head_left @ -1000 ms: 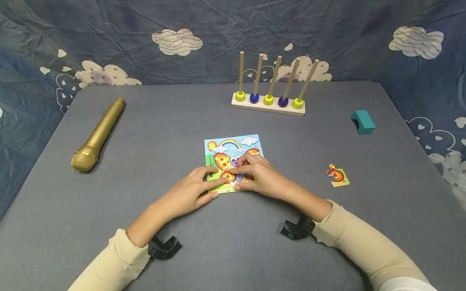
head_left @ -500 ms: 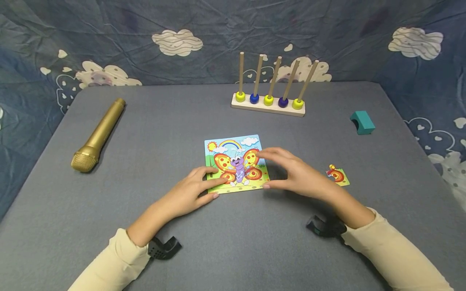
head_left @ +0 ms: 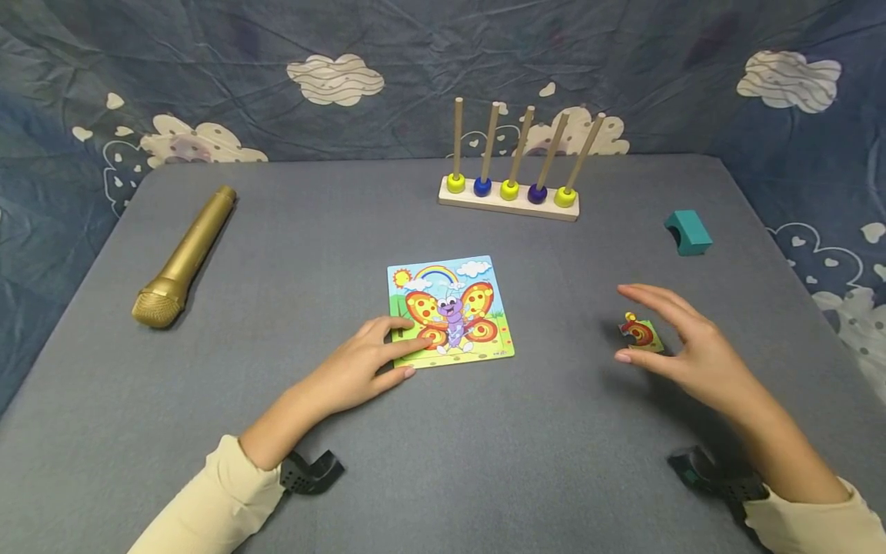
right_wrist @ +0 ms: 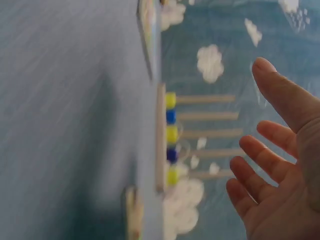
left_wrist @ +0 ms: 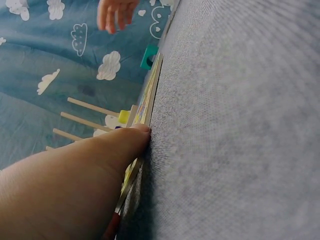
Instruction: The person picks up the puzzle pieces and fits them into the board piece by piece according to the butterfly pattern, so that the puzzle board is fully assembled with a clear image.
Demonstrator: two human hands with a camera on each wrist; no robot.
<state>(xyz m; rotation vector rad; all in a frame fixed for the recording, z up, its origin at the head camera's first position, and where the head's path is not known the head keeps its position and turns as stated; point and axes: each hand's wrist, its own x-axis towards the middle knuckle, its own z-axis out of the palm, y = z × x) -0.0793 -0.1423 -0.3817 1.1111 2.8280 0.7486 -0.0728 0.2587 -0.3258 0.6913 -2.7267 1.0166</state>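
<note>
A butterfly jigsaw puzzle (head_left: 477, 338) lies flat in the middle of the table. My left hand (head_left: 356, 365) rests on its lower left corner with fingers stretched out; in the left wrist view the thumb (left_wrist: 135, 135) touches the puzzle's edge. Off to the right lies a loose puzzle piece (head_left: 645, 335) with a red and yellow swirl on green. Above that piece hovers my right hand (head_left: 699, 358), thumb and fingers spread apart on either side of it. Nothing is between those fingers in the right wrist view, where the piece (right_wrist: 134, 212) appears blurred below the hand.
A wooden peg stacker (head_left: 508, 201) with yellow and blue beads stands at the back. The golden microphone (head_left: 187, 258) lies on the left. A teal arch block (head_left: 690, 233) sits at the right. Patterned blue cloth (head_left: 415, 46) hangs behind the table.
My right hand has left the puzzle and moved right to above the loose piece, its fingers spreading apart. The butterfly's right side is uncovered now. My left hand has stayed in place.
</note>
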